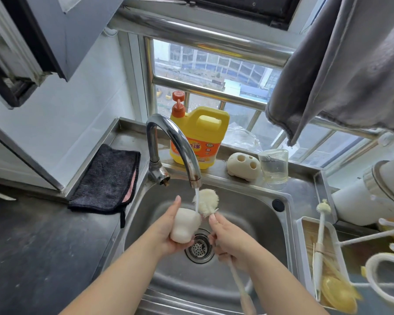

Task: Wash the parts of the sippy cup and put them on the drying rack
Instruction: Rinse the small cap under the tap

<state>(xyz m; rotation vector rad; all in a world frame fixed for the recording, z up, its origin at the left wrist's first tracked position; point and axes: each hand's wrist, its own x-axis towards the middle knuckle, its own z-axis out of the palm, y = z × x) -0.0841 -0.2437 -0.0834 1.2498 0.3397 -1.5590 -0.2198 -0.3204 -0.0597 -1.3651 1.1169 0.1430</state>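
Two brushes (206, 202) (323, 209) (one in use), two cloths (107, 178) (341, 64), one detergent bottle (199, 135).

Both bare forearms are stretched forward, converging. The left hand (168, 233) is cupped with fingers curled, thumb raised, a white part gripped. The right hand (231, 241) is closed around a thin handle, index finger extended along it.

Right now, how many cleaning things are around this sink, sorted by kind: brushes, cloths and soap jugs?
Brushes: 2, the bottle brush gripped by the right hand, and the small brush standing in the tray.
Cloths: 2, the dark cloth left of the sink, and the grey towel hanging above.
Soap jugs: 1, the yellow jug.
Total: 5.
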